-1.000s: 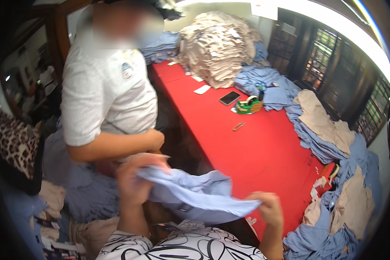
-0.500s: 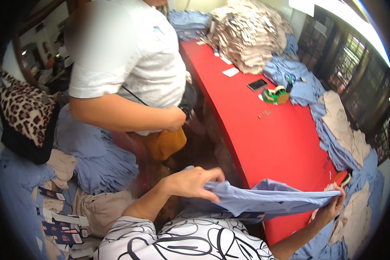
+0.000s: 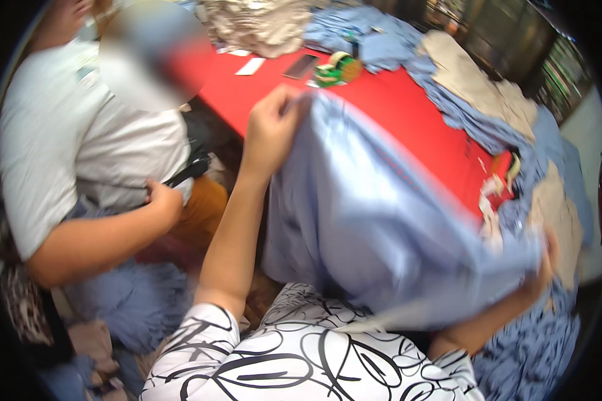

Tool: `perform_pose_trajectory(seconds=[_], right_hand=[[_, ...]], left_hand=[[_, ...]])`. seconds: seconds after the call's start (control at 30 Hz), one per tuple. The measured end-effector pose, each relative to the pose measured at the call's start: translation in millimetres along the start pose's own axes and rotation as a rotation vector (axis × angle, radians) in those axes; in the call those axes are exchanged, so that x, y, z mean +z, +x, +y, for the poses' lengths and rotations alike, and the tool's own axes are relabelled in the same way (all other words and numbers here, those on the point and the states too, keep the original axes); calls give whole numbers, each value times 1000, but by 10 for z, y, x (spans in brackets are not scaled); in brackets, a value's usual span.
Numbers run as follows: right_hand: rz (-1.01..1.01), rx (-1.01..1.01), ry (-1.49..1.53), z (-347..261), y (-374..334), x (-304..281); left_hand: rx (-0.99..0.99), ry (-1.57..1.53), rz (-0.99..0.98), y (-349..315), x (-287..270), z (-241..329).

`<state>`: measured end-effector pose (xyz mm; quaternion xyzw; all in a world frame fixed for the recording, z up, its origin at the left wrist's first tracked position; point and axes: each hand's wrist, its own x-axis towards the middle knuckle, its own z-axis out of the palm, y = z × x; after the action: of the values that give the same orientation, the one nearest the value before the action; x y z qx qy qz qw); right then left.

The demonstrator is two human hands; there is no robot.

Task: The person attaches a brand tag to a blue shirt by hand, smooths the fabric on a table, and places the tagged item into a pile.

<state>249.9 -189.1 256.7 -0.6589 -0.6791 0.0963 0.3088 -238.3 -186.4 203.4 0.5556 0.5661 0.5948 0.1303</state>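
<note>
A light blue garment [image 3: 354, 200] is stretched out between my two hands, blurred by motion. It hangs in front of my body and over the near part of the red table. My left hand [image 3: 271, 130] is raised and pinches one upper corner of it. Lower down at the right, my right hand [image 3: 543, 264] grips the opposite end, its fingers partly hidden by the cloth and smeared. I cannot tell what kind of garment it is.
Along the red table's [image 3: 408, 100] far edge lie blue garments [image 3: 374, 33] and beige garments [image 3: 478, 80]. A green tape dispenser [image 3: 338, 70] sits beside a phone [image 3: 301, 66]. At left stands a person in a white shirt [image 3: 53, 134], near more blue clothes [image 3: 127, 301].
My left hand has risen and the garment has opened from a narrow band into a wide sheet. The view has shifted, so the other person and the table appear further left and higher.
</note>
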Motion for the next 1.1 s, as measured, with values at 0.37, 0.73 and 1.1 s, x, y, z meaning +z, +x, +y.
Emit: perform_pose_trajectory(seconds=[0.37, 0.73, 1.1], right_hand=[[27, 19, -370, 865, 23, 2841], [79, -22, -514, 903, 924, 3098], [124, -157, -169, 610, 1010, 3162]], left_hand=[[413, 596, -571, -116, 2366, -1772], [536, 465, -586, 442, 3106, -1911], [473, 270, -872, 400, 3323, -1471]])
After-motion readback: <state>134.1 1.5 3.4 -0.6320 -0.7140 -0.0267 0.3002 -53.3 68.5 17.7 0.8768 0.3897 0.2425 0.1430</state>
